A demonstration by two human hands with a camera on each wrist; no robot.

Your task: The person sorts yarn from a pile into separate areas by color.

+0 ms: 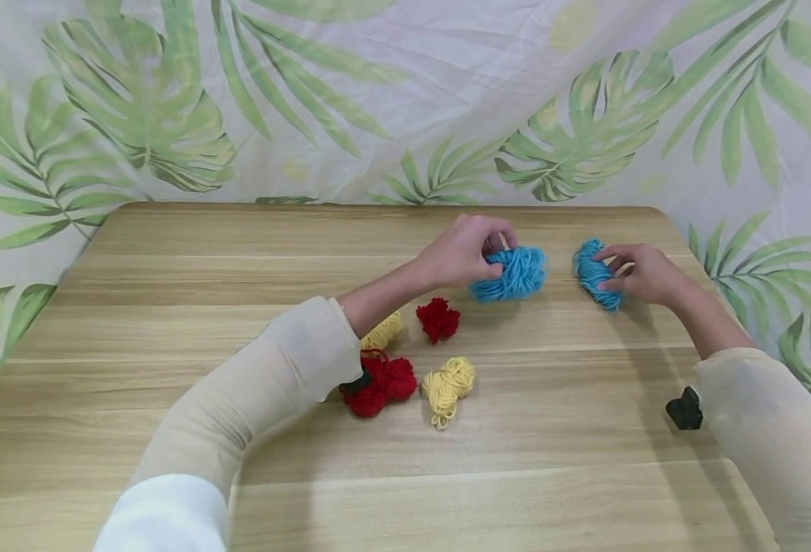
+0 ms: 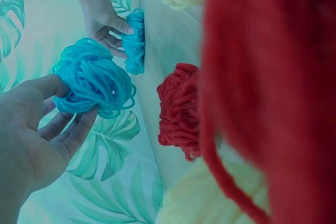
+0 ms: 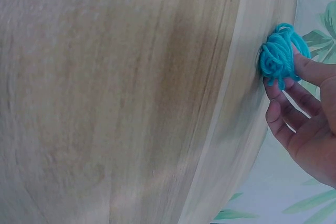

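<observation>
My left hand [image 1: 464, 249] pinches a blue bundle of yarn [image 1: 513, 274] between thumb and fingers, above the far part of the table. In the left wrist view that blue yarn [image 2: 94, 80] is held off the tabletop. To its right, my right hand [image 1: 643, 274] grips a second blue yarn bundle [image 1: 593, 274] near the table's far right corner. The right wrist view shows the thumb and fingers on this bundle [image 3: 282, 56]. A small red yarn bundle [image 1: 438, 320] lies just in front of the left hand.
Nearer on the wooden table [image 1: 516, 491] lie a larger red yarn bundle [image 1: 385, 386] and a yellow one [image 1: 447, 389]. Another yellow bundle [image 1: 382, 331] is partly hidden by the left forearm. A leaf-patterned cloth [image 1: 350, 92] hangs behind the table.
</observation>
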